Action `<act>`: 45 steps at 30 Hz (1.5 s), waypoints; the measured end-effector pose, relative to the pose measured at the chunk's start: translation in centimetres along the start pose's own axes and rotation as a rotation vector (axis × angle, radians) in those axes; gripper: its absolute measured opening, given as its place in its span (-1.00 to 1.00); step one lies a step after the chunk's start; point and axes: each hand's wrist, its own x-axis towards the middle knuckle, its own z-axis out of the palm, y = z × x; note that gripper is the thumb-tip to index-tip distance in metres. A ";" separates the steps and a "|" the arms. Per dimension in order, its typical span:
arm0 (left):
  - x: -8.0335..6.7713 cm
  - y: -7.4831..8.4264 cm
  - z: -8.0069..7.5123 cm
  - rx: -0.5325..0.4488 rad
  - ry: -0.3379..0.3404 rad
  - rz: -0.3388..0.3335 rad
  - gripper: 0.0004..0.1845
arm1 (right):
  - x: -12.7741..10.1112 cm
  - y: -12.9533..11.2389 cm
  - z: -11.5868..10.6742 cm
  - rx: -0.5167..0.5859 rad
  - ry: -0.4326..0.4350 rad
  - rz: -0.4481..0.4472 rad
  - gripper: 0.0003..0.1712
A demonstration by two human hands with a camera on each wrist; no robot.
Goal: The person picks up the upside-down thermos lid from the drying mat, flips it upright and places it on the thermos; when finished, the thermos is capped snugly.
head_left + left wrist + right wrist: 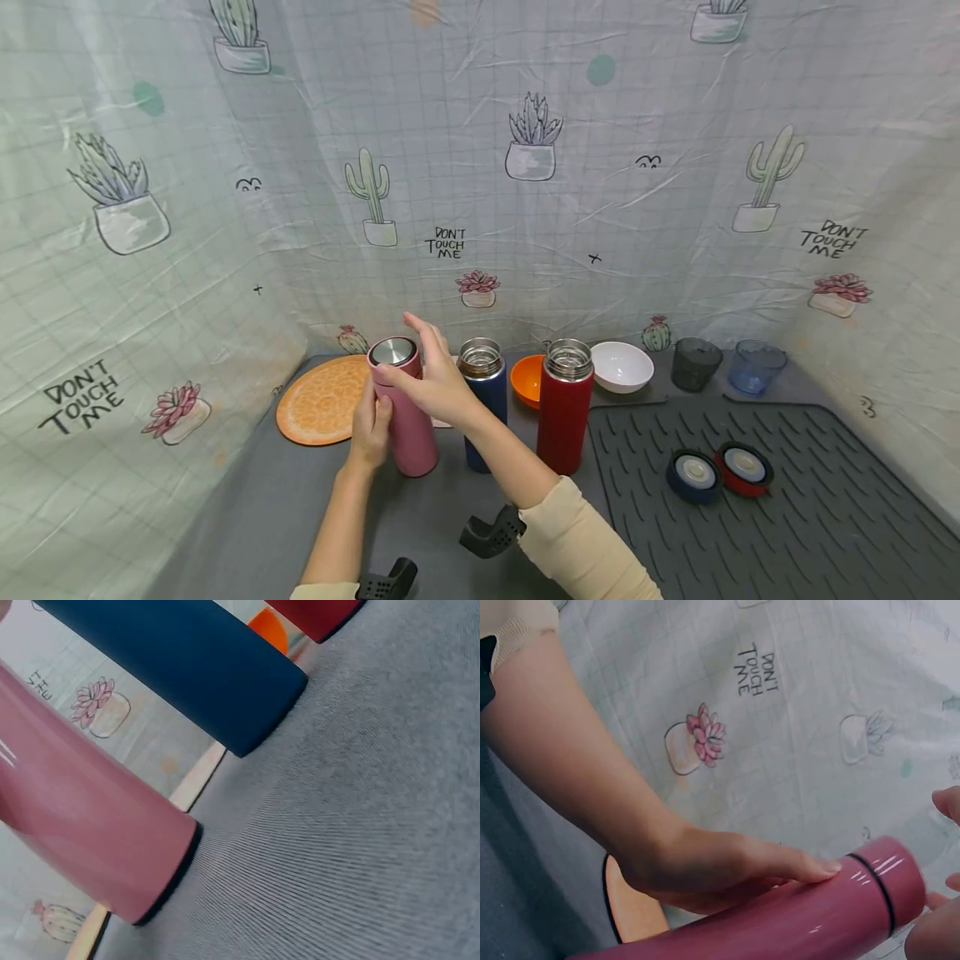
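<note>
A pink thermos [412, 442] stands upright on the table, its steel-topped lid [393, 352] in place. My left hand [369, 429] grips its body from the left, just below the lid, with the thumb [810, 868] along the side. Beside the lid, my right hand [441, 385] has its fingers spread and raised, the thumb in front of the bottle's upper part. Whether the right hand touches the lid I cannot tell. To the right stand a navy thermos [495, 408] and a red thermos [562, 417], both without lids.
A navy lid [690, 493] and a red lid [742, 485] lie on the ridged dark mat [645, 542]. Behind are an orange bowl [527, 383], a white bowl [622, 367], a dark cup [693, 367] and a blue cup [753, 371]. A round orange-patterned board [318, 404] lies at left.
</note>
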 end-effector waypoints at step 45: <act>-7.7 8.2 5.6 0.240 -0.661 -0.083 -0.22 | -22.0 5.7 -20.0 -0.783 0.101 -0.173 -0.19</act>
